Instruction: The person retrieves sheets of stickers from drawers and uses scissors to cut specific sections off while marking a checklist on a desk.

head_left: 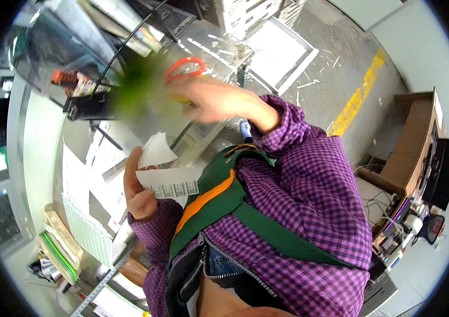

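Note:
My left hand (141, 199) is closed on a white strip of labels (172, 181) with small dark printing along its lower edge. A second torn-edged piece of white paper (157, 150) stands up beside the index finger. Above and to the right, my right hand (208, 99) is smeared by motion, its fingers closed on scissors with an orange-red handle loop (186, 67) and a bit of yellow below. The blades cannot be made out. A blurred green shape (139, 84) lies just left of the right hand; its kind does not show.
A black wire rack (124, 45) with papers stands at upper left. Paper sheets (84, 201) lie along the left. A white-topped frame (280, 50) and paper scraps are on the floor, near a yellow line (356, 95). A cardboard box (407, 142) is at right.

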The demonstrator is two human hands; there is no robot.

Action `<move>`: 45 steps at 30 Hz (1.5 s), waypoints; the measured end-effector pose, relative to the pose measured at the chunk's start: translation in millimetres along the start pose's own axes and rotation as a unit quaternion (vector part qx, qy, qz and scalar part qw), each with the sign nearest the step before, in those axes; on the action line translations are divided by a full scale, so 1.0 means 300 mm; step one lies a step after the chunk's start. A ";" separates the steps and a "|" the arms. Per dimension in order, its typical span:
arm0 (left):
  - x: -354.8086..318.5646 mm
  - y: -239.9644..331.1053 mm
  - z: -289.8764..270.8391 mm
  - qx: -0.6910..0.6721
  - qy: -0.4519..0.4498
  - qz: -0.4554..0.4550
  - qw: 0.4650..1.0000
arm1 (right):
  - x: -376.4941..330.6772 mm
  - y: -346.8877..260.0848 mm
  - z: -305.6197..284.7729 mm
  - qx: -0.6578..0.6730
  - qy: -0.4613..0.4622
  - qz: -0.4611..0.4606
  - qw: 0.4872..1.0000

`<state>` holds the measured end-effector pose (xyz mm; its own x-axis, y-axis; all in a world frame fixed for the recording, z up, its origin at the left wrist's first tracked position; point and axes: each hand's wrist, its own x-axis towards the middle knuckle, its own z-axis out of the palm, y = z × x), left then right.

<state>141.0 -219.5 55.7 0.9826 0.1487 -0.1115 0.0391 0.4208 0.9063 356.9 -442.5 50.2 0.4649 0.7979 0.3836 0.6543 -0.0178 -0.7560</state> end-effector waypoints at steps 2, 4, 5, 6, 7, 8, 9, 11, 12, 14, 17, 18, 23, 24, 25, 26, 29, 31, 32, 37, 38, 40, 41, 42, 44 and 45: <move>0.009 0.005 0.048 -0.014 0.014 -0.006 1.000 | -0.080 -0.053 0.023 0.173 0.015 0.008 0.985; 0.031 -0.007 0.088 -0.013 -0.001 -0.031 0.999 | -0.139 -0.073 0.045 0.253 0.035 0.030 0.966; 0.048 -0.017 0.099 -0.016 -0.028 -0.047 0.998 | -0.157 -0.067 0.061 0.251 0.048 0.052 0.965; 0.064 -0.029 0.106 -0.019 -0.056 -0.062 0.996 | -0.175 -0.055 0.078 0.250 0.061 0.074 0.964; 0.072 -0.045 0.088 -0.023 -0.057 -0.083 0.995 | -0.194 -0.036 0.097 0.261 0.082 0.069 0.960; 0.086 -0.057 0.112 -0.025 -0.056 -0.081 0.995 | -0.215 -0.040 0.092 0.260 0.075 0.089 0.959; 0.097 -0.078 0.148 -0.026 -0.056 -0.079 0.995 | -0.236 -0.047 0.083 0.260 0.068 0.108 0.957; 0.126 -0.080 0.179 -0.020 -0.116 -0.112 0.987 | -0.277 -0.057 0.062 0.289 0.072 0.118 0.947; 0.134 -0.084 0.199 -0.009 -0.112 -0.116 0.987 | -0.300 -0.064 0.051 0.314 0.085 0.104 0.940; 0.140 -0.090 0.273 0.012 -0.102 -0.119 0.988 | -0.344 -0.058 0.055 0.360 0.110 0.072 0.924; 0.141 -0.097 0.336 0.035 -0.117 -0.137 0.983 | -0.400 -0.044 0.075 0.397 0.128 0.051 0.907; 0.141 -0.104 0.346 0.044 -0.127 -0.138 0.981 | -0.417 -0.053 0.079 0.395 0.120 0.066 0.909; 0.107 -0.109 0.416 0.101 -0.151 -0.137 0.974 | -0.442 -0.030 0.137 0.412 0.185 0.092 0.887; 0.097 -0.105 0.415 0.083 -0.152 -0.142 0.975 | -0.449 -0.032 0.140 0.404 0.187 0.098 0.890; 0.089 -0.108 0.405 0.063 -0.155 -0.146 0.975 | -0.452 -0.035 0.139 0.394 0.187 0.105 0.894; 0.083 -0.110 0.392 0.042 -0.156 -0.151 0.975 | -0.450 -0.027 0.153 0.393 0.189 0.095 0.895; 0.059 -0.106 0.355 0.019 -0.154 -0.164 0.974 | -0.441 -0.019 0.181 0.368 0.218 0.106 0.898; 0.048 -0.104 0.329 0.009 -0.162 -0.157 0.974 | -0.472 -0.026 0.173 0.313 0.276 0.164 0.894; 0.027 -0.099 0.328 0.002 -0.153 -0.144 0.978 | -0.485 0.016 0.161 0.260 0.311 0.206 0.890; -0.018 -0.106 0.183 -0.028 -0.086 -0.149 0.985 | -0.602 0.276 -0.027 0.334 0.612 0.290 0.656; -0.017 -0.118 0.195 -0.023 -0.078 -0.147 0.986 | -0.619 0.394 -0.050 0.352 0.638 0.267 0.631; -0.015 -0.134 0.246 -0.009 -0.060 -0.145 0.988 | -0.655 0.575 -0.097 0.301 0.611 0.330 0.653; 0.000 -0.133 0.265 -0.006 -0.076 -0.151 0.986 | -0.698 0.712 -0.102 0.264 0.581 0.369 0.676; 0.006 -0.130 0.278 -0.003 -0.086 -0.154 0.984 | -0.717 0.793 -0.090 0.229 0.543 0.406 0.699; 0.019 -0.129 0.289 0.000 -0.086 -0.147 0.985 | -0.715 0.804 -0.053 0.173 0.485 0.461 0.723; 0.027 -0.130 0.299 0.001 -0.078 -0.139 0.987 | -0.721 0.796 -0.026 0.195 0.489 0.456 0.717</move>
<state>163.6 -315.0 55.9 0.9497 -0.1131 -0.2922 0.3120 0.4243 0.8500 417.2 -624.0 -209.3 0.9141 -0.2479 -0.3208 -0.3166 0.0579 -0.9468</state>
